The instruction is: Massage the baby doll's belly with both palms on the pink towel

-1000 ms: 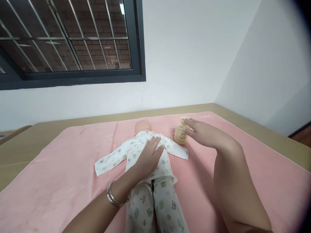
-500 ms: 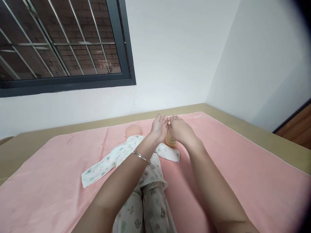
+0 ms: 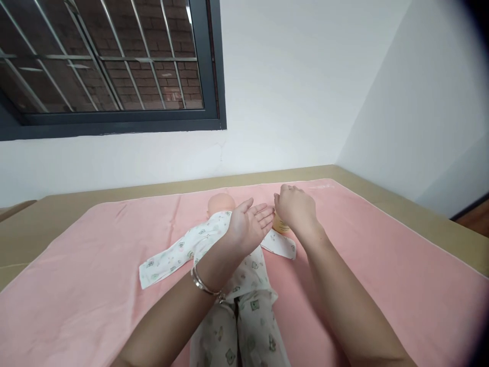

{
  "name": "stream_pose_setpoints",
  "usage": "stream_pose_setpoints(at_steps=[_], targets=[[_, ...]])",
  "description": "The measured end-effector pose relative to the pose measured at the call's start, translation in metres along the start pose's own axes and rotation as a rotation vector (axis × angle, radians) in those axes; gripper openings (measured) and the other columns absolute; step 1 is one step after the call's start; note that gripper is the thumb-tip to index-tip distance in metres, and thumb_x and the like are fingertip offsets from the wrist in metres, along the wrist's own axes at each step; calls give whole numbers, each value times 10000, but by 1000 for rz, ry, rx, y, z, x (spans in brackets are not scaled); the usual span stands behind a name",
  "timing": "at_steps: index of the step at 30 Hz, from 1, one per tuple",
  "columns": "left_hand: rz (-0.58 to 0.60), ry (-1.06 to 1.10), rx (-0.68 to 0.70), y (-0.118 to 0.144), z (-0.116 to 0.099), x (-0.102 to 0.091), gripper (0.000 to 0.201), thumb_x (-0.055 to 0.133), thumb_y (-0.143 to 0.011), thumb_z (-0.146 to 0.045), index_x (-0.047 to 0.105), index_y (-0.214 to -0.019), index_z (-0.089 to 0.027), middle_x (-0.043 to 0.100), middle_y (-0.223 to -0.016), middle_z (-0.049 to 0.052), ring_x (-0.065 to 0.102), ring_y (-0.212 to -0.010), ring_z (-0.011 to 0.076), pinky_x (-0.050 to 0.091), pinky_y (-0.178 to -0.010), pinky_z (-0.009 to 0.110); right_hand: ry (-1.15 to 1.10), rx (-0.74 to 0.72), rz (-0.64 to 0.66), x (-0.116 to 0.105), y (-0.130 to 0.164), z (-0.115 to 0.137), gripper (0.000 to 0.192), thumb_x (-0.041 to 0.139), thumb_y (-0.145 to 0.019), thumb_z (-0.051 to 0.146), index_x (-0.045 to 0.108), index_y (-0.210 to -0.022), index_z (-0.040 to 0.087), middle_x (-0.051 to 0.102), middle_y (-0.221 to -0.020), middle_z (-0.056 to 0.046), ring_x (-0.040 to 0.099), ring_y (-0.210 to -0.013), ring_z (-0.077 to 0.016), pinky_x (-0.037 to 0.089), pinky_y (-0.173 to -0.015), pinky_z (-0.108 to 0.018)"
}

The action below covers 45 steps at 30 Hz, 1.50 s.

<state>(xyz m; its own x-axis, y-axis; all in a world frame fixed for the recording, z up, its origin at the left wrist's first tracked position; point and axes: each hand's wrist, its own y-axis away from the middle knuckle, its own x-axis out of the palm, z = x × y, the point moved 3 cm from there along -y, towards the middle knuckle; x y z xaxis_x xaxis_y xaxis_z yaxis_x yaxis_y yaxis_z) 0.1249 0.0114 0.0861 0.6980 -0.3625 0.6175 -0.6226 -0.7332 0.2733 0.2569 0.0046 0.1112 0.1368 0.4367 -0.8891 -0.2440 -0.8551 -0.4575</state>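
Note:
My left hand [image 3: 252, 224] is open, palm up, fingers spread toward the right, above the chest of a baby doll. It wears a silver bracelet at the wrist. The doll has a bald head [image 3: 221, 203] and lies on its back in a white printed top [image 3: 183, 244] and matching trousers [image 3: 255, 326]. My right hand [image 3: 296, 206] is closed with curled fingers over a yellowish bottle [image 3: 281, 226] beside the doll's sleeve [image 3: 282, 245]. The bottle's upper part is hidden behind that hand, so its grip cannot be made out.
A pink sheet [image 3: 95, 255] with a pale edge lies under the doll. Around it shows the tan surface [image 3: 72, 191]. A white wall [image 3: 282, 92] stands behind, with a dark-framed barred window [image 3: 212, 66] at upper left.
My left hand has come away from the right, its palm turned up and fingers spread. My right hand's fingers have curled over the bottle. The view has shifted slightly left.

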Motion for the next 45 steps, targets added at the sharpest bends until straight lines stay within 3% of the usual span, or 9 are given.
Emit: stream_pose_setpoints(at_steps=[5, 10, 15, 21, 28, 39, 45], targets=[[-23, 56, 9, 40, -13, -24, 590, 393, -870, -456, 438, -1338, -99, 487, -1407, 186, 517, -1265, 250, 436, -1048, 365, 67, 53, -15, -2, -6, 10, 375, 354, -967, 326, 626, -926, 71, 685, -815, -193, 653, -857, -290, 372, -883, -388], [-9, 151, 53, 72, -29, -30, 582, 459, -867, -380, 415, -1357, -69, 500, -1391, 201, 509, -1270, 271, 403, -1073, 389, 155, 76, -9, 5, -3, 19, 296, 427, -941, 305, 604, -969, 68, 678, -928, -195, 623, -938, -297, 368, -860, -378], [4, 211, 103, 92, -40, -32, 540, 450, -881, -358, 439, -1346, -82, 536, -1358, 195, 525, -1254, 269, 385, -1082, 404, 241, 21, -83, 17, 8, 22, 354, 444, -936, 330, 556, -1097, 35, 613, -1129, -264, 550, -1080, -336, 368, -866, -390], [-30, 226, 172, 101, -49, -39, 497, 449, -881, -339, 484, -1314, -98, 542, -1357, 176, 506, -1273, 266, 387, -1080, 415, 229, -16, -100, 33, 17, 23, 496, 450, -933, 352, 421, -1294, 13, 489, -1316, -293, 399, -1274, -364, 401, -880, -405], [-98, 210, 265, 104, -56, -43, 375, 455, -874, -298, 590, -1171, -114, 593, -1299, 166, 520, -1259, 266, 391, -1077, 415, 225, -56, -116, 33, 19, 17, 484, 388, -950, 338, 424, -1301, 7, 509, -1292, -285, 426, -1247, -348, 454, -818, -387], [-213, 214, 436, 111, -80, -60, 297, 498, -837, -289, 634, -1023, -102, 630, -1233, 184, 575, -1198, 274, 449, -1045, 397, 190, -52, -123, 29, 22, 16, 493, 366, -950, 308, 420, -1342, 15, 502, -1333, -256, 422, -1268, -336, 433, -903, -416], [-235, 229, 442, 115, -84, -58, 278, 485, -841, -269, 634, -987, -86, 635, -1219, 196, 589, -1177, 283, 464, -1035, 397, 238, -53, -132, 31, 22, 22, 596, 385, -947, 325, 377, -1329, -133, 484, -1323, -322, 398, -1288, -362, 348, -1024, -421]])
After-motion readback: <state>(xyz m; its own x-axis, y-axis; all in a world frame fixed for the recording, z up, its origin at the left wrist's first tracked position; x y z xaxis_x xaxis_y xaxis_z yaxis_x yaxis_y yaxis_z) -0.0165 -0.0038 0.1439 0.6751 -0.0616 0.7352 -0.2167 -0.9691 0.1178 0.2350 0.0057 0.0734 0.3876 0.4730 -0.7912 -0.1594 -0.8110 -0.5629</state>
